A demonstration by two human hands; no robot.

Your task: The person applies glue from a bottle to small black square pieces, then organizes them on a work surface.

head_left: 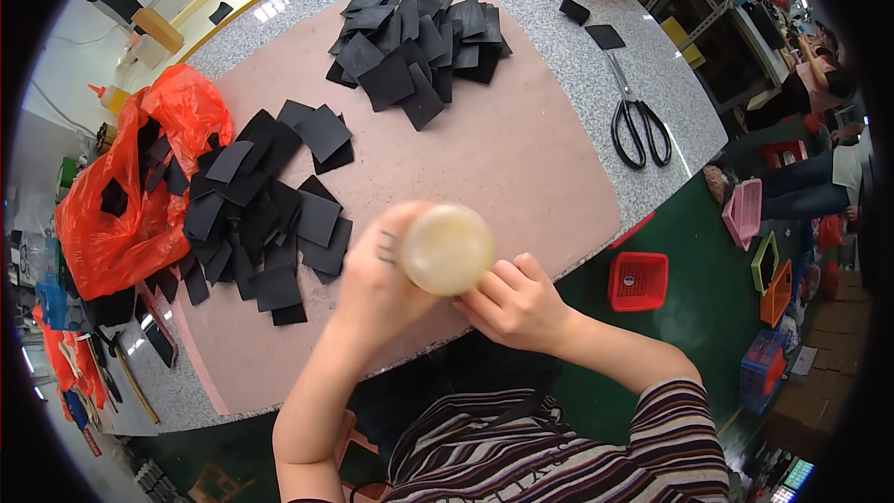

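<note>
**Both hands closed on a round pale container above the pink mat**

The round pale container is held up close to the camera, its circular end facing the lens. It is yellowish and see-through, and too blurred to tell what kind of vessel it is. It sits between the two hands, above the near edge of the pink mat.

The left hand wraps it from the left and from behind, palm against its side, so most of the body is hidden behind the hand. A small dark mark shows on that hand just beside the rim. The right hand comes in from the lower right with its fingers curled tight, their tips pressing the container's lower right edge. Neither hand is spread; both are closed on the container.

On the mat to the left lies a loose heap of black squares, spilling from an orange plastic bag. A second heap of black squares lies farther back. Black-handled scissors rest on the speckled table, to the right of the mat and well apart from the hands. A red basket stands on the green floor below the table edge.
</note>
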